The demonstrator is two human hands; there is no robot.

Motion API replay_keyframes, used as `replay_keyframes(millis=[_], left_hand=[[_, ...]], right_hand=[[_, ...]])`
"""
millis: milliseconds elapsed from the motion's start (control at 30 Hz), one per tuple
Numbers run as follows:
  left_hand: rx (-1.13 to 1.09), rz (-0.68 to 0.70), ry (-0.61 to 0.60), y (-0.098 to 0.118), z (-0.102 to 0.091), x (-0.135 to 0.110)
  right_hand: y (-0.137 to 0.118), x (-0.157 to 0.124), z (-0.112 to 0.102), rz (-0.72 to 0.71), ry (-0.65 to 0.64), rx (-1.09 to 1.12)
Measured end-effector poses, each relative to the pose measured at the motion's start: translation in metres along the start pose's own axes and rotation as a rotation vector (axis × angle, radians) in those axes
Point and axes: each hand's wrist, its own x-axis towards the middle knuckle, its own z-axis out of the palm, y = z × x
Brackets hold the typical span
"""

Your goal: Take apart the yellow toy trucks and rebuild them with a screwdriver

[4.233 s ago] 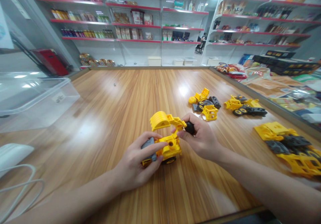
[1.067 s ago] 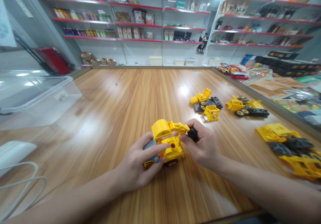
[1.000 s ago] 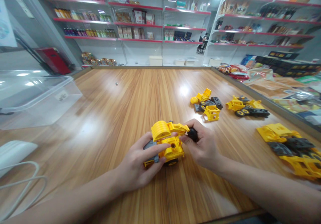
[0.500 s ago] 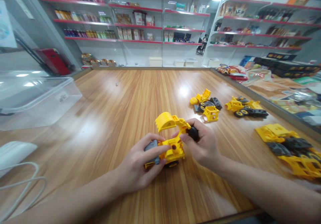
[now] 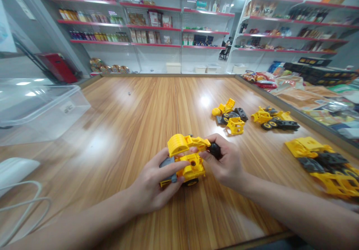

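A yellow toy excavator (image 5: pixel 193 167) with a grey part and black wheels is between my hands, low over the wooden table. My left hand (image 5: pixel 154 179) grips its body from the left, fingers across the grey part (image 5: pixel 167 167) and the yellow top. The arm with its ribbed yellow scoop (image 5: pixel 178 144) stretches left above the body. My right hand (image 5: pixel 224 160) is closed round a black rounded handle (image 5: pixel 215 150) at the arm's right end. Its fingers hide the handle's other end, and I cannot tell whether it touches the toy.
Partly dismantled yellow and black toy vehicles lie at the right: one group (image 5: pixel 231 117), another (image 5: pixel 275 119), and a nearer one (image 5: pixel 322 166). A clear plastic bin (image 5: pixel 64 108) and a white device with a cable (image 5: pixel 17 173) are at left. A tiny metal piece (image 5: pixel 129 93) lies farther back.
The excavator's arm has tipped down, so its scoop sits lower and farther left, nearer my left fingers. Both hands keep their grip.
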Motion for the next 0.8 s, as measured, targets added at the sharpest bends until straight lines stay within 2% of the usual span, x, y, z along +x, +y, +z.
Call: replay_keyframes(millis=[167,333,433,567,667,800], left_hand=[[0.001,0.006,0.008,0.0,0.001,-0.001],[0.019,-0.008,0.021,0.0,0.005,-0.002],[0.042,-0.009,0.022,0.004,0.0,-0.002],[-0.148,-0.013,0.072,0.009,-0.012,0.0],[-0.378,-0.215,0.127,0.005,-0.014,0.003],[-0.734,-0.533,0.119,-0.006,-0.002,0.005]], right_hand=[[0.003,-0.004,0.002,-0.016,0.011,-0.073],[0.0,0.001,0.0,-0.128,-0.011,-0.197],[0.001,0.005,-0.004,-0.187,-0.044,-0.206],[0.004,0.008,-0.006,-0.113,-0.084,-0.132],[0.008,0.009,-0.005,-0.049,-0.089,-0.071],[0.011,0.007,0.0,0.027,-0.08,0.015]])
